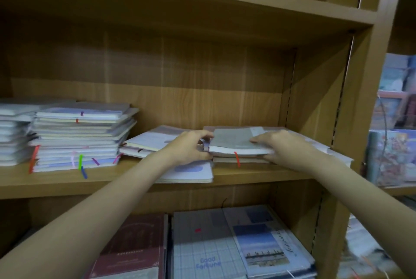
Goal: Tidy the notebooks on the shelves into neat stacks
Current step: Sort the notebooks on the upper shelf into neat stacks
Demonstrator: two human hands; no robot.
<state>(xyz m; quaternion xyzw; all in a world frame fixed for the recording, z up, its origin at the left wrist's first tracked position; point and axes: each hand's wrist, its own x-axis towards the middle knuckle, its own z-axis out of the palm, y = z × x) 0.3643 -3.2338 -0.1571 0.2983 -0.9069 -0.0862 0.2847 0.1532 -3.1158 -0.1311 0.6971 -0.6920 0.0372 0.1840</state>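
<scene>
Partly hidden, perhaps, under hands (229, 146): grey notebook (231, 140)

Two bare forearms in shot, no sleeves showing anywhere along them. Left hand (191, 149) at nine o'clock of the right hand (278, 146). No rings, watch or gloves visible.

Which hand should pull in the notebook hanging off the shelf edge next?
Left, probably. The left hand sits directly above the overhanging notebook, while the right hand grips the far end of the grey notebook, farther off.
</scene>
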